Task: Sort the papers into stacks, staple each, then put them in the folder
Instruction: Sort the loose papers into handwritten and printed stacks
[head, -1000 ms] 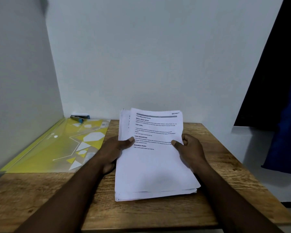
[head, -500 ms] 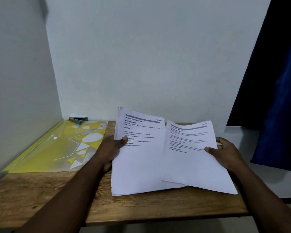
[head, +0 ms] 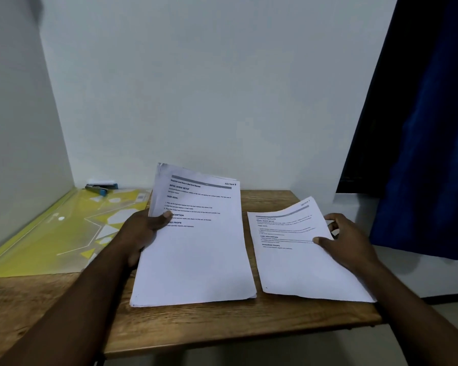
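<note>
Left hand grips stack, right hand sheet, beside folder.

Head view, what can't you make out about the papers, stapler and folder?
Head view throughout.
paper stack: sheet count, hidden under its top page.
left hand: fingers hidden beneath that stack.
single sheet: body text too small, blurred.
stapler: far, dim, detail lost.
folder: near corner cut by left edge.

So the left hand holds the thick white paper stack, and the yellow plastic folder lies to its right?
Not quite: the head view shows the yellow plastic folder lying left of the thick white paper stack, which the left hand does hold.
</note>
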The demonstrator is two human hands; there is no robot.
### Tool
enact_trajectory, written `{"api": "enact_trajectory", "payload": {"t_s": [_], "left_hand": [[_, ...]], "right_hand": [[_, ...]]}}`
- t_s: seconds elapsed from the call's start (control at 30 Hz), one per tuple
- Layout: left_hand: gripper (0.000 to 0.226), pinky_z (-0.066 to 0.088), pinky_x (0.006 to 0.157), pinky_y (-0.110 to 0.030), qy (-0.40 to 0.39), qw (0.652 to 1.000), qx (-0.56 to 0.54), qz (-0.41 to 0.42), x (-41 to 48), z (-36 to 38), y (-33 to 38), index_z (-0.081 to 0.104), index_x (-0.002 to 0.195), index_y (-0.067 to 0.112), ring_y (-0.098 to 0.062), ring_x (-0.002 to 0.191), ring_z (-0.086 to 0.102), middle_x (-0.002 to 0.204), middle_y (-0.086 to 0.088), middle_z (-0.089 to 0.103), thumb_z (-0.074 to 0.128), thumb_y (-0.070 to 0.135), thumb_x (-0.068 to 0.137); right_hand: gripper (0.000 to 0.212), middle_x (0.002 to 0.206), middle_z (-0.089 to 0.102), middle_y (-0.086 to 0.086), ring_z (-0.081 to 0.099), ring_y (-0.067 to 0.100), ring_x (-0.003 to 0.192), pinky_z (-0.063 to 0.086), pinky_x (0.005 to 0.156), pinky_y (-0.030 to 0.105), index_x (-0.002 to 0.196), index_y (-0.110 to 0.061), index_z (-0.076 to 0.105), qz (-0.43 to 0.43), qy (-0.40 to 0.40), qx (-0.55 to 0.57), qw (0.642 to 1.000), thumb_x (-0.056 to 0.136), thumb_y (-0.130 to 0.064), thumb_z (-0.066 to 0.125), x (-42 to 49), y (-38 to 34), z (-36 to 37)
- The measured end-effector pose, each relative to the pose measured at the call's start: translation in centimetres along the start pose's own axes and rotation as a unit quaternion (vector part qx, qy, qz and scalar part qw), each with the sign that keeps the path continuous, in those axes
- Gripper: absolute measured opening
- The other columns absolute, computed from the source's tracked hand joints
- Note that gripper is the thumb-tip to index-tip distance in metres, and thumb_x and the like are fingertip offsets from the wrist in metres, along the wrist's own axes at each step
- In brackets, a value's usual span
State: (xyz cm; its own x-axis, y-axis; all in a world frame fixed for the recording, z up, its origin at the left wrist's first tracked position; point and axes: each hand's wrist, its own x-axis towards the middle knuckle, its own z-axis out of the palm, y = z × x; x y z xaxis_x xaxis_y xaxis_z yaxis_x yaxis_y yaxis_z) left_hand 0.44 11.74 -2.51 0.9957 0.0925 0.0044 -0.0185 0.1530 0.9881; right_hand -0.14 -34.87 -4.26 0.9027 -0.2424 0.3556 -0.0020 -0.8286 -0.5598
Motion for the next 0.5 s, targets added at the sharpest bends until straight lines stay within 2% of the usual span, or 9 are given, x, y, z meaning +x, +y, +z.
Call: {"api": "enact_trajectory", "payload": {"t_s": [0.1,0.27,0.4,0.5], "left_hand": [[0.014,0.061,0.072,-0.04,0.006,1.0,-0.01,-0.004,-0.24,-0.04,0.11,0.074,0.108,0.008,-0.032,0.077,0.079,0.097,-0.014,0.082,0.074,0.016,0.096],[0.025,0.06,0.087,-0.049,0.011,1.0,-0.023,-0.013,-0.13,-0.37,0.03,0.073,0.116,0.006,-0.041,0.095,0.077,0.106,-0.017,0.08,0.075,0.019,0.095],[0.023,0.06,0.081,-0.046,0.013,0.999,-0.031,-0.017,0.1,-0.38,-0.06,0.073,0.114,0.006,-0.038,0.086,0.077,0.103,-0.017,0.081,0.075,0.018,0.095],[0.021,0.061,0.076,-0.043,0.002,0.999,-0.026,-0.018,0.1,0.04,-0.28,0.073,0.114,0.006,-0.036,0.083,0.078,0.102,-0.016,0.081,0.074,0.018,0.096]], "right_hand": [[0.068,0.123,0.062,-0.001,0.066,0.02,0.098,0.06,0.085,0.044,0.14,-0.023,0.054,-0.009,0.004,-0.028,1.0,0.083,-0.034,0.089,-0.26,0.08,0.05],[0.044,0.115,0.06,-0.005,0.064,0.014,0.089,0.058,0.081,0.041,0.119,-0.028,0.062,-0.028,-0.008,-0.035,0.999,0.083,-0.036,0.087,-0.26,0.32,-0.02],[0.04,0.106,0.062,-0.009,0.064,0.011,0.088,0.055,0.077,0.035,0.111,-0.028,0.064,-0.012,-0.003,0.001,1.0,0.081,-0.035,0.089,-0.24,0.32,-0.31],[0.042,0.105,0.067,-0.008,0.067,0.013,0.09,0.051,0.071,0.029,0.112,-0.025,0.066,0.031,0.002,0.085,0.996,0.079,-0.029,0.092,-0.13,0.44,-0.65]]}}
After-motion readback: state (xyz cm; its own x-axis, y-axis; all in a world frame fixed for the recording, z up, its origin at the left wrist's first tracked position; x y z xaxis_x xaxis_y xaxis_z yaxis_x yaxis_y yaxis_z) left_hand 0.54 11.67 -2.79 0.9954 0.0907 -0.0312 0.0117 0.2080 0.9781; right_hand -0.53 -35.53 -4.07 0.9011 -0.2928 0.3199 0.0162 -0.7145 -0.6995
